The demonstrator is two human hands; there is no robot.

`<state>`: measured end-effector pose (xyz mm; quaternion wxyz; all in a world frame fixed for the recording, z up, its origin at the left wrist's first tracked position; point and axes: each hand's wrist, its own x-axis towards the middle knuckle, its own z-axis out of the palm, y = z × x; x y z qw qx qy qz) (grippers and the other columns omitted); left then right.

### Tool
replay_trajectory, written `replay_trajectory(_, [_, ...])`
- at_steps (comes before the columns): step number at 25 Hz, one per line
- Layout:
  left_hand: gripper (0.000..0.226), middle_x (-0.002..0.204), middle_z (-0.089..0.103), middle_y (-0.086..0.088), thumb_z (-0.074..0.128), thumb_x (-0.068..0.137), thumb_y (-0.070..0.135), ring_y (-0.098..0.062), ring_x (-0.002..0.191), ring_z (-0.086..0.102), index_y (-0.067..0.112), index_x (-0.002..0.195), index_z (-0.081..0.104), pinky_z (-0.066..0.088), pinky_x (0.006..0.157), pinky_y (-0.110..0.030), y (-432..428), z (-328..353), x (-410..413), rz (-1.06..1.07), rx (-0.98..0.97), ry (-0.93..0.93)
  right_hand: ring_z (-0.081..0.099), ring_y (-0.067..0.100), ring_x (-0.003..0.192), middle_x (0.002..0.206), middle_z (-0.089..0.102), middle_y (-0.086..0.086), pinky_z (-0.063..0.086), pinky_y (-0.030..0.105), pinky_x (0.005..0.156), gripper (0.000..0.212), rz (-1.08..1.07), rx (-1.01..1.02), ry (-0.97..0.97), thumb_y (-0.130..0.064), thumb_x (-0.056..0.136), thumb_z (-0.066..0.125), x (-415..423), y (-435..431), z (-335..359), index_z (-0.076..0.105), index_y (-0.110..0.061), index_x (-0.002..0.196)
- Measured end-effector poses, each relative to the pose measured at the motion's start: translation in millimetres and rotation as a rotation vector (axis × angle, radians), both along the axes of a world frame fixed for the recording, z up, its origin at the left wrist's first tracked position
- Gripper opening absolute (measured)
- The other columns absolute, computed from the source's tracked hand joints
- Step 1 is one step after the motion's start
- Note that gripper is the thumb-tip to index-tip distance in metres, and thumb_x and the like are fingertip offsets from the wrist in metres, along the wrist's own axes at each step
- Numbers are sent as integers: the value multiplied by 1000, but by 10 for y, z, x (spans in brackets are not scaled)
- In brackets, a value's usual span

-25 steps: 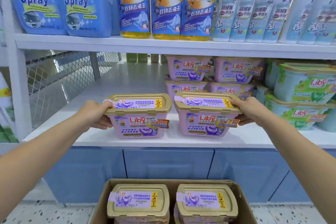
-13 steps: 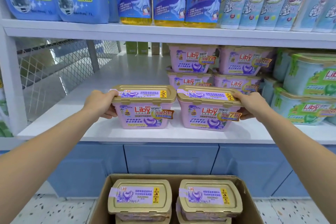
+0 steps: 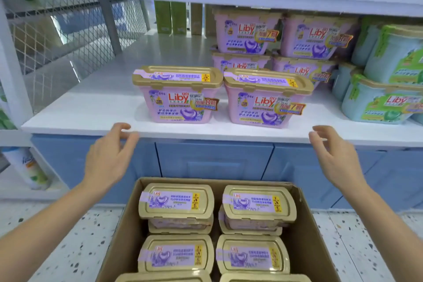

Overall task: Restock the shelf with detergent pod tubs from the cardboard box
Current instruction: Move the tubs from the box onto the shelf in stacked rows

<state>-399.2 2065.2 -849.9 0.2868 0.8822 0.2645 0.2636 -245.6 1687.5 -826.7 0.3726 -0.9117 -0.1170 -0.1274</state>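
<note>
Two front tubs: left tub (image 3: 177, 96) and right tub (image 3: 266, 101) side by side on white shelf (image 3: 91, 107)
Left hand (image 3: 109, 155): spread wide, empty, below shelf edge
Right hand (image 3: 334, 155): spread wide, empty
Cardboard box (image 3: 306, 236): gold-lidded tubs inside

Head camera looks forward and down, close to the shelf (image 3: 96, 107).

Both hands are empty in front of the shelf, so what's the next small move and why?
Probably lower both hands into the cardboard box and grip the two top tubs. The left hand and right hand are open, two pink tubs already stand on the shelf, and the box holds more.
</note>
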Motion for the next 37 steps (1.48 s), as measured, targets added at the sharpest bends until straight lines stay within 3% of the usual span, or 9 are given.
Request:
replay_trajectory(5, [56, 100, 71, -9, 33, 80, 56, -36, 96, 64, 14, 109, 56, 48, 76, -42, -194, -926, -364, -91, 108, 340, 61, 30, 101, 113, 66, 7, 43, 37, 73, 45, 9, -337, 126, -48, 91, 38, -365, -128, -855, 54, -14, 115])
replay_trajectory(7, [49, 97, 70, -15, 38, 85, 51, -39, 94, 64, 12, 108, 56, 48, 73, -44, -227, -1204, -426, -106, 98, 430, 60, 34, 99, 108, 66, 13, 37, 35, 68, 38, 9, -389, 192, -42, 93, 41, -414, -162, -1171, 55, -12, 112])
replay_trajectory(10, [39, 112, 62, -18, 51, 89, 35, -40, 102, 59, 7, 116, 53, 46, 78, -46, -295, -1452, -485, -89, 112, 488, 60, 37, 96, 105, 66, 19, 43, 39, 70, 42, -27, -399, 280, -43, 92, 41, -458, -186, -1531, 52, -8, 112])
replay_trajectory(16, [57, 132, 52, -23, 52, 91, 32, -41, 120, 50, 2, 137, 36, 41, 92, -47, -394, -1568, -379, -19, -44, 402, 56, 45, 106, 116, 60, 29, 44, 44, 85, 51, -154, -205, 440, -40, 93, 44, -381, -49, -1765, 42, 2, 123])
replay_trajectory(21, [38, 110, 63, -28, 48, 94, 27, -44, 101, 57, -4, 115, 49, 40, 76, -40, -445, -1590, -243, 97, -263, 311, 55, 45, 105, 113, 60, 29, 42, 46, 89, 51, -246, -56, 544, -40, 94, 42, -254, 28, -1881, 51, 6, 112])
replay_trajectory(25, [36, 102, 63, -24, 44, 92, 38, -42, 87, 61, 4, 103, 47, 53, 75, -48, -408, -1706, -222, 153, -457, 279, 62, 39, 87, 93, 66, 22, 48, 43, 81, 47, -268, 19, 526, -42, 92, 43, -230, 26, -1951, 57, 3, 100])
replay_trajectory(29, [50, 93, 67, -17, 41, 80, 57, -38, 83, 66, 11, 97, 51, 56, 74, -52, -348, -1821, -211, 189, -512, 278, 52, 29, 77, 82, 59, 15, 38, 34, 71, 42, -313, 16, 515, -39, 93, 44, -249, 46, -1924, 57, 0, 87])
replay_trajectory(32, [37, 86, 69, -17, 43, 88, 46, -35, 71, 69, 11, 95, 54, 57, 69, -52, -364, -1788, -215, 184, -552, 258, 51, 26, 75, 81, 59, 14, 35, 31, 69, 39, -300, 8, 505, -37, 94, 42, -262, 55, -1888, 55, -2, 83])
replay_trajectory(37, [58, 82, 71, -15, 33, 72, 64, -37, 74, 68, 13, 85, 58, 56, 72, -52, -225, -2079, -311, 175, -529, 198, 61, 35, 81, 84, 66, 20, 48, 41, 72, 50, -296, -39, 460, -42, 93, 40, -346, 68, -1860, 61, 2, 84])
